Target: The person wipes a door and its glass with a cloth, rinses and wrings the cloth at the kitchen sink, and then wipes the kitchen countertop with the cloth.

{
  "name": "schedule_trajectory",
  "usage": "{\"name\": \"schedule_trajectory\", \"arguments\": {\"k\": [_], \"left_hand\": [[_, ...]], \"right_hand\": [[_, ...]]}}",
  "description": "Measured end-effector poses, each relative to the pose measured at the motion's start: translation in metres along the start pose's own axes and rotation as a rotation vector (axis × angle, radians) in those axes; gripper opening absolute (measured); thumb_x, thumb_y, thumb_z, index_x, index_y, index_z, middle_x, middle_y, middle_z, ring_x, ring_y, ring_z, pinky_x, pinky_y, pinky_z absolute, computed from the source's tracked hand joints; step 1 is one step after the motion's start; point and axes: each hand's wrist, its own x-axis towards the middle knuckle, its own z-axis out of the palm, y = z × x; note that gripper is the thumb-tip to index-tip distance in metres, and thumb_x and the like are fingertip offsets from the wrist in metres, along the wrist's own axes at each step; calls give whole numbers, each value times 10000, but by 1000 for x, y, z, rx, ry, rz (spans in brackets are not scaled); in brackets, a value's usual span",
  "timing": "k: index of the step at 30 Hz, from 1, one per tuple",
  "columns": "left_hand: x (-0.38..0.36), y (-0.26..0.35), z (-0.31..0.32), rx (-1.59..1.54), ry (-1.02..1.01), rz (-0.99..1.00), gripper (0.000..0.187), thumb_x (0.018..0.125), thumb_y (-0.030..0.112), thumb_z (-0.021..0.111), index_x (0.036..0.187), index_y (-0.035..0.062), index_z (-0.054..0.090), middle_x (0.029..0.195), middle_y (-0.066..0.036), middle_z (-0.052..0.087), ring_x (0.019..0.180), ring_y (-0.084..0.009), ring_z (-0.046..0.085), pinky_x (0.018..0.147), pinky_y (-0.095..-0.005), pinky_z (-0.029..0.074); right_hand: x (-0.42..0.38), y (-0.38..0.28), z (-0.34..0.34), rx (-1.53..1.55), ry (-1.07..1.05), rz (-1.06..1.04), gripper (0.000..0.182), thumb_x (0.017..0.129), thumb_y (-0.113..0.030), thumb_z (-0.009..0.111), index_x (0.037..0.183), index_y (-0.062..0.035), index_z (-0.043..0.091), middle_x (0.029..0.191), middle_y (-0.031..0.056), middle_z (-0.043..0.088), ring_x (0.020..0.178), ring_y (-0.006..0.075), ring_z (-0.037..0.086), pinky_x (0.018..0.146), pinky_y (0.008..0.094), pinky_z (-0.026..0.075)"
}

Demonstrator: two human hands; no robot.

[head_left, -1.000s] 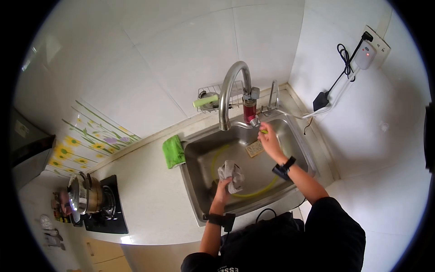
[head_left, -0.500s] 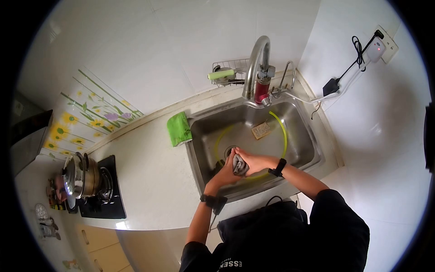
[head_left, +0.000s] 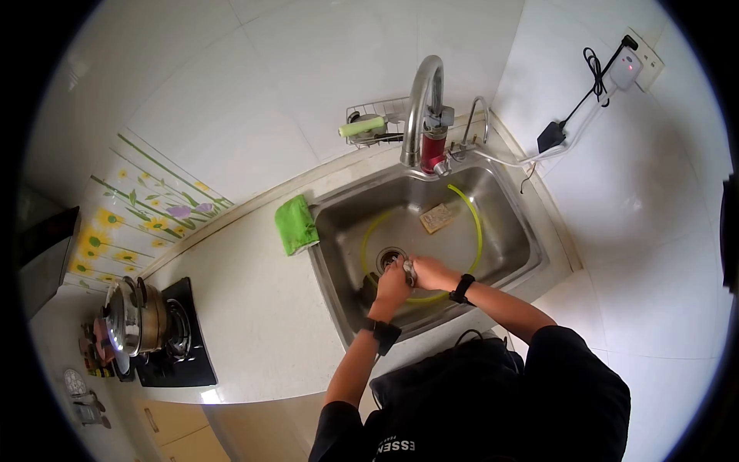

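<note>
Over the front part of the steel sink (head_left: 350, 202), my left hand (head_left: 393, 283) and my right hand (head_left: 433, 274) are side by side, both closed around a bunched grey cloth (head_left: 410, 271). Only a small part of the cloth shows between the fists. The drain (head_left: 391, 256) lies just beyond my left hand. A yellow-green hose (head_left: 477, 223) curves around the basin floor, passing under my hands. Farther back in the basin lies a tan sponge-like block (head_left: 436, 219).
A tall faucet (head_left: 416, 115) with a red section rises behind the sink. Left of the basin, a green cloth (head_left: 295, 225) rests on the counter (head_left: 246, 308). A wire rack (head_left: 373, 108) stands against the wall. A pot (head_left: 138, 316) sits on the stove (head_left: 188, 362) at far left.
My hands have gone from cupping the grey cloth, fingers pointing up together, to closed fists gripping it tightly. The cloth is now squeezed smaller. The whole view has shifted slightly.
</note>
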Motion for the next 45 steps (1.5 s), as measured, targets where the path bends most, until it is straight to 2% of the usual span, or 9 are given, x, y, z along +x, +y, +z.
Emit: {"name": "schedule_trajectory", "arguments": {"k": [6,12,17,20,21,26,31,39,45], "left_hand": [[5,7,10,87,34,32,371,697,154,607,1024,30,483,1019,-161,549,968,-343,518,772,-415,469],[15,2,17,71,6,32,372,686,140,616,1016,23,493,956,-185,560,914,-362,533,762,-419,466],[8,-5,-23,-586,-195,52,433,729,110,614,1126,20,464,996,-112,591,927,-268,571,767,-350,451],[4,-14,-24,-1116,-266,-50,442,777,43,563,1194,1,422,1070,-61,562,984,-197,541,839,-309,420],[0,-11,-24,-1298,-234,-67,436,777,33,556,1192,2,425,1081,-70,557,999,-202,534,854,-313,413],[-4,-12,-27,-1741,-65,-132,407,831,77,506,1223,38,404,1143,-74,517,1048,-213,508,925,-338,367],[-1,-51,-8,-1448,238,-436,347,875,281,510,1154,78,471,1058,-74,541,928,-189,549,685,-334,487],[17,-82,-9,-831,77,-561,400,902,367,402,1019,19,563,914,-134,607,796,-265,598,698,-399,487],[19,-76,-33,-175,238,-420,480,889,347,337,804,-33,617,789,-252,597,818,-426,554,745,-464,436]], "right_hand": [[3,32,23,-46,76,-58,262,702,-134,594,891,17,495,763,220,582,752,397,555,658,439,444],[4,39,21,2,56,-37,315,703,-124,600,954,13,469,865,238,568,803,387,549,681,439,441],[-2,45,-9,408,177,-195,540,749,-194,641,1186,7,394,1021,191,565,989,292,546,810,360,431],[-4,49,-13,767,60,8,520,810,-244,609,1234,-30,397,1078,136,550,1066,225,490,880,323,393],[-8,33,-32,649,-31,-219,395,858,-237,552,1183,-33,457,1057,100,563,923,195,556,796,299,442],[-20,15,-41,573,-88,67,313,850,-221,535,1045,23,555,862,135,612,646,185,596,589,301,462],[-34,16,-53,406,234,-118,217,807,-91,526,986,16,587,866,170,603,704,269,598,617,337,456],[-43,5,-86,142,451,-468,265,759,-38,562,1020,-56,602,914,166,602,807,326,564,685,380,437],[-58,-10,-127,387,255,-113,352,746,68,494,1077,-29,564,879,155,596,680,153,525,632,274,416]]}}
